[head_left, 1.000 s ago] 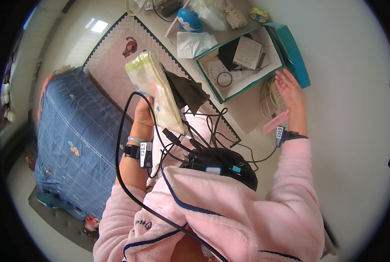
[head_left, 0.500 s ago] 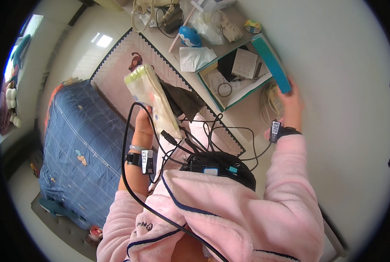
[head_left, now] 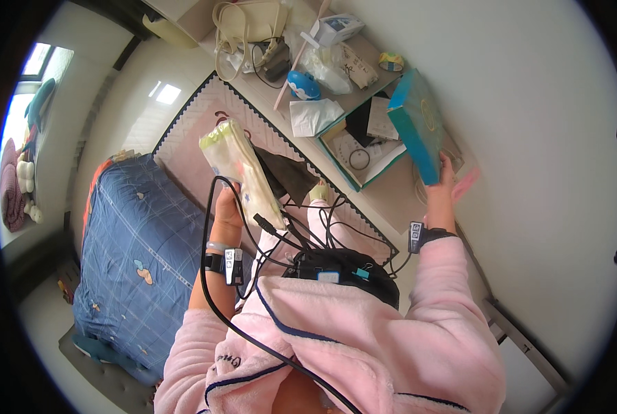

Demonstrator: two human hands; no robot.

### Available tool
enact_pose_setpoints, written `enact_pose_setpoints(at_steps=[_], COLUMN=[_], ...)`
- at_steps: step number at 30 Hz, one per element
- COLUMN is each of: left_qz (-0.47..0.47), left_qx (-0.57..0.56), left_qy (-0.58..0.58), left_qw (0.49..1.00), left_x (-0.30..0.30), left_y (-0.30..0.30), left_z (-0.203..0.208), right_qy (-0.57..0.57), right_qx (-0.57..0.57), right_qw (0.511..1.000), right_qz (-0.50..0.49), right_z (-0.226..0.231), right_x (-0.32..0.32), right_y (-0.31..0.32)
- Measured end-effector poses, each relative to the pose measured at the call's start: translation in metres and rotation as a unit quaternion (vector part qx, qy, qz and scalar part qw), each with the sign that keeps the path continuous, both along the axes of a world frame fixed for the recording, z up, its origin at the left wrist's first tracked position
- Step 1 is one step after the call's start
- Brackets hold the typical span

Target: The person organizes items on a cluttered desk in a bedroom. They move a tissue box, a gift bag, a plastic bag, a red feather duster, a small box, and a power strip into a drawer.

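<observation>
Currently in left hand [head_left: 228, 207]: clear-wrapped pack of folded cream cloth [head_left: 243, 169], pale green at the top end, held up at a tilt over the pink floor mat [head_left: 188, 134], left of the open teal box [head_left: 384, 159].
Behind the pack: dark cloth-like piece [head_left: 288, 178], hanging out to the right; cannot tell whether pinched by the same fingers.
Left fingers: closed on the lower left edge of the pack, partly hidden behind it.
Pack's handling: probably light, soft and bendable, with slick wrapping; best taken broadly across the lower half, dark piece included, to stop any sliding.
In right hand [head_left: 442, 188]: teal lid [head_left: 419, 124], raised beside the box and leaning over its right end.
Right fingers: gripping the lid's lower near corner, some out of sight behind it.
Lid's handling: likely stiff and light, perhaps prone to creasing; best held by an edge or corner.
Left forearm: bare below the sleeve, pointing up and slightly right, with wrist roughly straight.
Right forearm: reaching up and forward, well apart from the left.
</observation>
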State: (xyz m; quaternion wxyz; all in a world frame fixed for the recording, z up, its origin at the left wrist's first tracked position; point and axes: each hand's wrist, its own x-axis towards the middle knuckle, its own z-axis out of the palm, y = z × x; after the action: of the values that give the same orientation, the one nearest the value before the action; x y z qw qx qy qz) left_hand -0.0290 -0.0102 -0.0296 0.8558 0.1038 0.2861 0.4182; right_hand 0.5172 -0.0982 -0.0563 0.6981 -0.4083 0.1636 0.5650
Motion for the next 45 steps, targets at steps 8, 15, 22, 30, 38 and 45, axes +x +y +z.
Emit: enact_pose_setpoints(at_steps=[8, 15, 22, 30, 38, 45], left_qz=[-0.018, -0.003, -0.001, -0.003, -0.005, 0.018], left_qx=[0.026, 0.028, 0.031, 0.021, 0.021, 0.002], left_qy=[0.058, 0.068, 0.046, 0.058, 0.039, 0.041], left_qw=[0.998, 0.997, 0.998, 0.998, 0.999, 0.999], left_x=[-0.009, -0.008, -0.004, -0.004, 0.002, 0.009], left_y=[0.003, 0.000, 0.001, 0.001, 0.004, 0.005], left_z=[-0.006, -0.006, -0.005, -0.003, 0.008, 0.019], right_qy=[-0.085, -0.148, -0.115, -0.138, -0.125, -0.181], right_qx=[-0.055, -0.116, -0.067, -0.056, -0.084, -0.041], right_qw=[0.995, 0.981, 0.991, 0.988, 0.987, 0.982], right_qz=[-0.017, 0.057, -0.001, -0.035, -0.050, -0.041], right_z=[-0.017, -0.014, -0.026, -0.028, -0.009, 0.009], right_x=[-0.062, -0.095, -0.099, -0.109, -0.104, -0.111], right_y=[-0.002, -0.006, -0.011, -0.011, 0.001, 0.012])
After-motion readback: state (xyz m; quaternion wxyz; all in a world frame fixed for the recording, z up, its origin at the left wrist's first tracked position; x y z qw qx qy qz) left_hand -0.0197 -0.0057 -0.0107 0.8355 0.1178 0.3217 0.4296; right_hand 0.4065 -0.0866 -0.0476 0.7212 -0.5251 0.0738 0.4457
